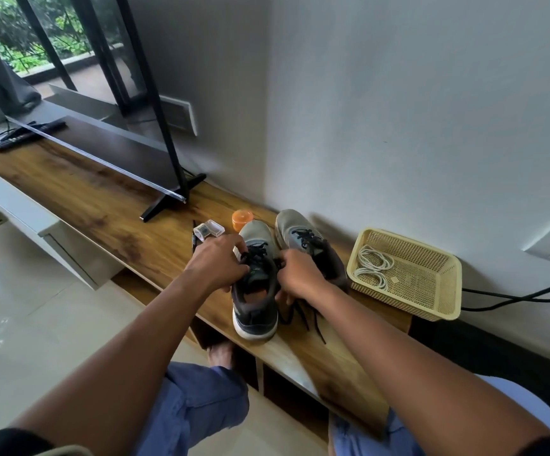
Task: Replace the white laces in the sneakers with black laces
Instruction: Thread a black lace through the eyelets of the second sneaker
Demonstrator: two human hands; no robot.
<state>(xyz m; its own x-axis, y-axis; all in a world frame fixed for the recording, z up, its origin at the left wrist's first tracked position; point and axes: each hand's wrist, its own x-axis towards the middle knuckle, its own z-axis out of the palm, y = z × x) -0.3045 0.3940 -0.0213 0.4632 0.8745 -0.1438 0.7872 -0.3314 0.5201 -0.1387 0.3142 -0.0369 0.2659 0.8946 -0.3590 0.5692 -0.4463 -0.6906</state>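
On the left of the wooden table (109, 205), a flat TV (109, 149) stands on thin black feet, a remote (26, 136) behind it. Further right, near the wall, lie a clear plastic box (208, 229) and a round orange lid (242, 219).

The left hand (216, 263) curls over the side of the near sneaker (256, 291), fingers pinching its black lace (256, 255) at the eyelets. This sneaker sits at the table's front edge, its long axis running away from the person: toe to the wall, dark heel with white sole toward the camera. Its upper is grey mesh going dark at the collar.

The right hand (300, 278) grips the same lace on the other side, fingers closed; loose black ends (313, 319) trail from under it onto the table.

The far sneaker (303, 238) lies just beside the first, touching it, also toe to the wall, angled a little left, already laced in black.

At the right, a cream perforated plastic basket (431, 291) holds two coiled white laces (372, 264). A black cable (530, 291) runs behind it.
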